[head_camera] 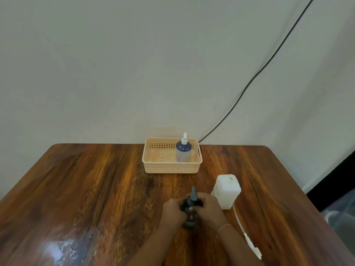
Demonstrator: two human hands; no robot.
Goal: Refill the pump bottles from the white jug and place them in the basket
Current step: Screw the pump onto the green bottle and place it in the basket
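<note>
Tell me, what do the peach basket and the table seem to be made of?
The peach perforated basket looks like matte moulded plastic, given its even rows of punched holes. The brown table looks like glossy varnished wood, or possibly a wood-grain laminate: streaked grain, bright glare near its front.

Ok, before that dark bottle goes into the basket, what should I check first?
1. Both hands on the dark bottle: left hand and right hand wrap it. Ok.
2. Pump head seated and tight: blurred, partly hidden. Cannot tell.
3. Fill level: hidden by the hands. Cannot tell.
4. Room in the basket: left part free; the blue bottle stands upright at the right. Ok.
5. White jug clear of the path: it stands right of the hands. Ok.
6. Jug capped: its top opening looks uncovered. Not ok.
</note>
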